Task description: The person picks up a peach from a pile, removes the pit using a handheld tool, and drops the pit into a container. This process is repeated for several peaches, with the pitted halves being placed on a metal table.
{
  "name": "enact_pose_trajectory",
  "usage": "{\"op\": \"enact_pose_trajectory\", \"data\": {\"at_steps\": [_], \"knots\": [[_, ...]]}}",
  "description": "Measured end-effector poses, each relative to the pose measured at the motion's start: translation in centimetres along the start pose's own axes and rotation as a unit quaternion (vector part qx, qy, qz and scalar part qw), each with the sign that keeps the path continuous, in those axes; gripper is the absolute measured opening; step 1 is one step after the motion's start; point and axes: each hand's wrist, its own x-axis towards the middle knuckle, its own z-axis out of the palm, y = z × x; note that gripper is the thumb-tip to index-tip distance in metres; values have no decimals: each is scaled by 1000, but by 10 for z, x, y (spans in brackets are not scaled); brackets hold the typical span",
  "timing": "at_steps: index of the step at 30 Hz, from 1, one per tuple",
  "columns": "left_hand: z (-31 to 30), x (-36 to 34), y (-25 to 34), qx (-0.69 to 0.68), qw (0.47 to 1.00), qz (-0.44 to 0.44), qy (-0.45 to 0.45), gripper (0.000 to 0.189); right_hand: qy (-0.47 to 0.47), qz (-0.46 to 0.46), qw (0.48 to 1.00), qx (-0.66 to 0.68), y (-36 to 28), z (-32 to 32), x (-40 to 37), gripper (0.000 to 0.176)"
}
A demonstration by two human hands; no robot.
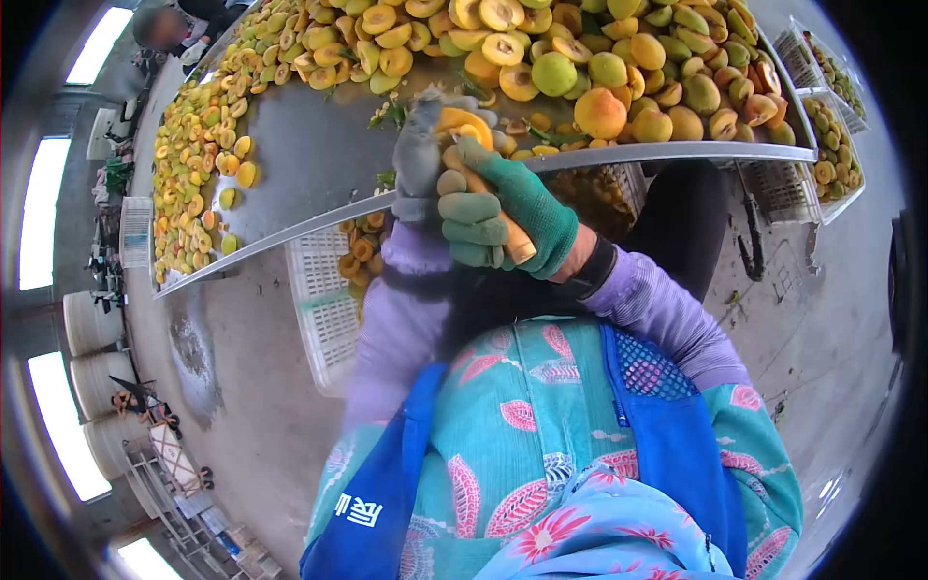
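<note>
My left hand (419, 145), in a grey glove, is closed around a yellow-orange apricot (466, 124) over the near edge of the metal table (304, 145). My right hand (517, 208), in a green glove, grips the wooden handle (519, 246) of a tool that looks like a pitting knife. Its working end meets the apricot, but the fingers and fruit mostly hide the blade. Halved apricots (394, 48) are heaped just beyond my hands. Whole apricots (600, 113) lie to the right of them.
More halves (188, 184) spread along the table's left side. A white plastic crate (324, 300) holding halves stands below the table edge. Filled crates (833, 159) stand at the right. A person (159, 29) is at the far left. Large white tubs (94, 324) line the wall.
</note>
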Motion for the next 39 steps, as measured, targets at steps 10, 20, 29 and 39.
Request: {"op": "enact_pose_trajectory", "data": {"at_steps": [10, 20, 29, 39], "knots": [[-112, -21, 65, 740, 629, 98, 217, 44, 265, 48, 962, 56, -21, -43, -48, 36], [-53, 93, 26, 370, 909, 14, -191, 45, 372, -76, 918, -119, -28, -16, -64, 28], [-27, 26, -16, 414, 870, 252, -90, 38, 369, -234, 634, -638, -13, -13, -30, 46], [-9, 21, -34, 204, 948, 241, -40, 34, 390, -184, 629, -647, -4, -9, -17, 45]]}}
